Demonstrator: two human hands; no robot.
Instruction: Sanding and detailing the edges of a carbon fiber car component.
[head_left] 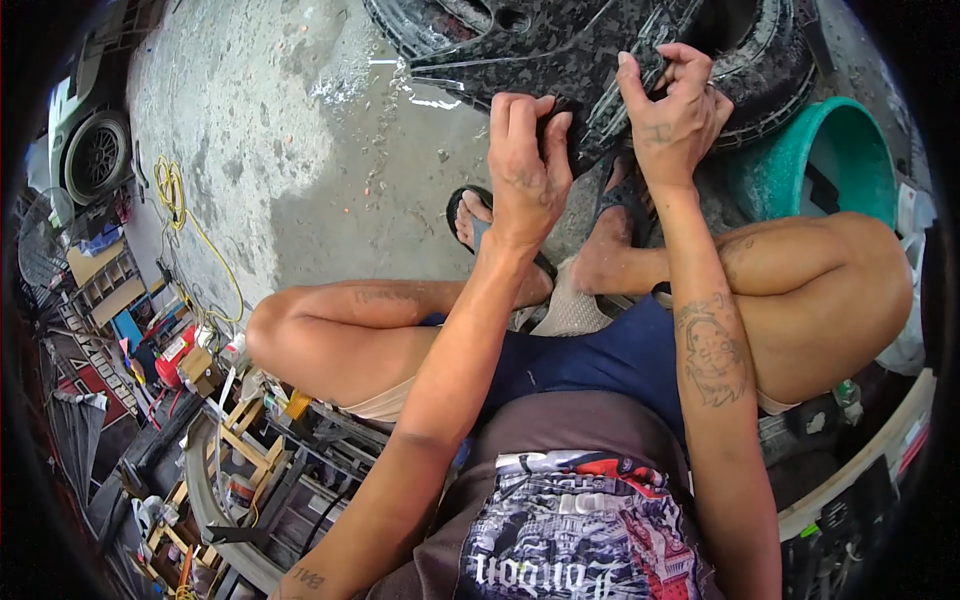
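A glossy black-and-grey mottled panel point(530, 60) lies ahead of me at the top of the view, next to a dusty black tyre point(775, 85). My left hand point(528, 165) has its fingers and thumb closed on the panel's dark near edge. Farther right, my right hand point(680, 120) is raised at the panel's ridged right edge. Its thumb and forefinger curl toward each other there. Whether a thin strip or the edge itself lies between them cannot be made out. The undersides of the panel and the fingertips are partly hidden.
A green tub point(775, 180) lies tipped beside my right knee. Wet grey concrete floor point(300, 150) spreads to the left, with a yellow cord point(175, 195) on it. A vehicle's wheel point(97, 155) shows far left. Boxes, a red tank point(178, 355) and wooden pieces clutter the lower left.
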